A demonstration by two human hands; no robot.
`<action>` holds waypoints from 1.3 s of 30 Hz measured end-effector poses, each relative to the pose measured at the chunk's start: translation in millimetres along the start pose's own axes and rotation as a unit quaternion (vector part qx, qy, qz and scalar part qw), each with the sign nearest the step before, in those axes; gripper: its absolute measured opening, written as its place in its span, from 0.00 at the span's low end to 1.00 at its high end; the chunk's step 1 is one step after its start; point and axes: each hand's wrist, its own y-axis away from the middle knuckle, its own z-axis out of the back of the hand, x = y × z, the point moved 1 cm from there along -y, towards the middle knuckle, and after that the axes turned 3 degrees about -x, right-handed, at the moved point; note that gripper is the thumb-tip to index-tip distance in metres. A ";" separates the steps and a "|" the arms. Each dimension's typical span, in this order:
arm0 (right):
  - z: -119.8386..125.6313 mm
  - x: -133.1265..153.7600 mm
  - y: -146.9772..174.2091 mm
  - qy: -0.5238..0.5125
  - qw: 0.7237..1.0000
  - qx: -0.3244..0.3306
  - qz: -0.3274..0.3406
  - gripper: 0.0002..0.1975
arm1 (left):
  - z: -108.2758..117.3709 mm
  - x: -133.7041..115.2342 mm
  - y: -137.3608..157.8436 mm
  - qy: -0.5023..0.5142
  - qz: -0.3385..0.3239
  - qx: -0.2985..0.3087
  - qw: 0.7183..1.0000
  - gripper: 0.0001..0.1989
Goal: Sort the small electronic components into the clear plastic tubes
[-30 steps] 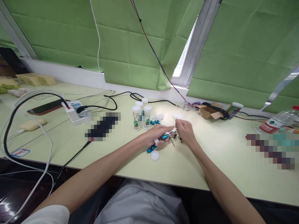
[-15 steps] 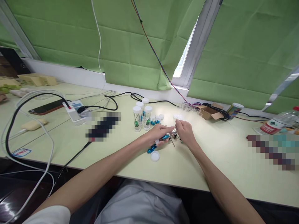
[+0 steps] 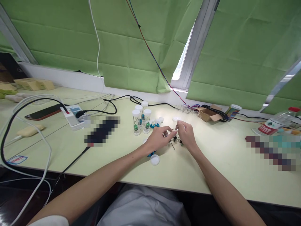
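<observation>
My left hand [image 3: 160, 137] is closed with thumb and forefinger pinched, and part of a clear plastic tube [image 3: 165, 134] shows inside its curl. Opposite it, my right hand [image 3: 187, 133] is closed too, its fingertips meeting the left ones at a small pale piece I cannot make out. Below the hands, thin dark parts [image 3: 174, 139] lie on the table. Blue metallic pieces [image 3: 151, 154] peek out under my left wrist, beside a white round cap [image 3: 155, 160]. More blue pieces [image 3: 154, 125] lie beyond the left hand.
Several white-capped clear tubes [image 3: 135, 122] with green and blue parts stand left of my hands. Farther left are a power strip [image 3: 73, 116], a phone [image 3: 43, 112] and looping cables. A cardboard box [image 3: 208, 114], a can [image 3: 234, 112] and a bottle [image 3: 274, 124] are at right.
My left hand has turned over its grip, so the tube with the blue piece inside is now mostly hidden. Its fingertips have come up to the right hand's. The view has shifted slightly.
</observation>
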 end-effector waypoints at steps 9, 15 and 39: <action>1.8 7.0 3.6 -0.034 0.999 -0.034 -0.004 0.17 | 2.0 0.1 2.2 -0.068 -0.054 -0.016 0.996 0.19; 0.4 11.2 6.1 -0.110 0.994 -0.019 -0.019 0.13 | 3.8 -3.1 0.8 -0.057 -0.041 -0.042 0.997 0.15; -1.6 14.7 11.5 -0.089 0.996 -0.004 0.025 0.14 | 0.2 3.7 1.3 -0.062 -0.068 -0.049 0.995 0.15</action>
